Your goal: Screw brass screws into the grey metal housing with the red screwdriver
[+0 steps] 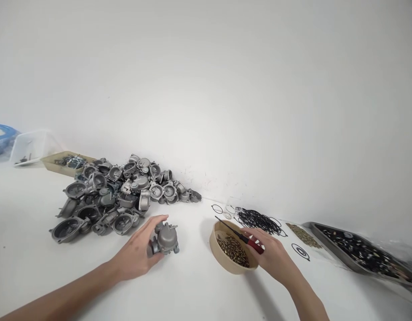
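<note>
My left hand curls round a grey cast-metal carburetor part that rests on the white table, just in front of a big pile of similar grey parts. My right hand grips a screwdriver with a red handle; its thin dark shaft lies across a round tan bowl holding several small brass screws. The right hand hovers at the bowl's right rim.
Black rubber rings lie behind the bowl, with small brass bits beside them. A metal tray of dark parts stands at the right. At far left are a tan tray, a clear box and a blue bowl. A white wall rises behind.
</note>
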`<state>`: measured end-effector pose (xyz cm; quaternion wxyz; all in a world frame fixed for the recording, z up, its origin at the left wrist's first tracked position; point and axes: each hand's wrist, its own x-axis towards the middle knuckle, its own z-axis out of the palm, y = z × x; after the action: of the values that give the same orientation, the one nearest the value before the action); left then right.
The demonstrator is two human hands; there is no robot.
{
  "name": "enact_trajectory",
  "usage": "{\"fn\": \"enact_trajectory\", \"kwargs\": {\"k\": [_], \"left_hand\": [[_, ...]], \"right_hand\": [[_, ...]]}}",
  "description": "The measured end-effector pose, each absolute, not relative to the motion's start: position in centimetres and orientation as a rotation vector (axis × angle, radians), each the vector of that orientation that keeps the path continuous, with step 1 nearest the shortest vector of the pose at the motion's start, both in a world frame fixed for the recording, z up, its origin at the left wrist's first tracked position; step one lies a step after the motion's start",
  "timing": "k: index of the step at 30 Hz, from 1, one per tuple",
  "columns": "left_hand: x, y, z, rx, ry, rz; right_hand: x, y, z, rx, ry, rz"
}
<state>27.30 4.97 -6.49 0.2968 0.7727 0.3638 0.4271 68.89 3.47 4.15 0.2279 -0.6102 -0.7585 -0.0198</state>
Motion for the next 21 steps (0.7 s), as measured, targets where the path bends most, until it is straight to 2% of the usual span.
{"fn": "enact_trajectory", "kwargs": {"k": [9,16,18,21], "left_hand": [[27.4,4.7,-6.2,1.99,0.83,0.986],[27.7,4.7,-6.6,1.727,0.759,0.937],[27.9,4.3,-6.5,1.683,0.731,0.89],[28.3,3.4,-6.1,1.67,0.643,0.783]], "right_hand": [[69.1,3.8,3.5,-1.63,-2.202,-0.221],[65.7,3.4,2.1,-1.327,-2.125,-0.542],[62.6,2.3,1.4,-1.133,-2.207,-0.506],[57.6,0.2,-0.5,-1.028,-2.421,-0.245]]}}
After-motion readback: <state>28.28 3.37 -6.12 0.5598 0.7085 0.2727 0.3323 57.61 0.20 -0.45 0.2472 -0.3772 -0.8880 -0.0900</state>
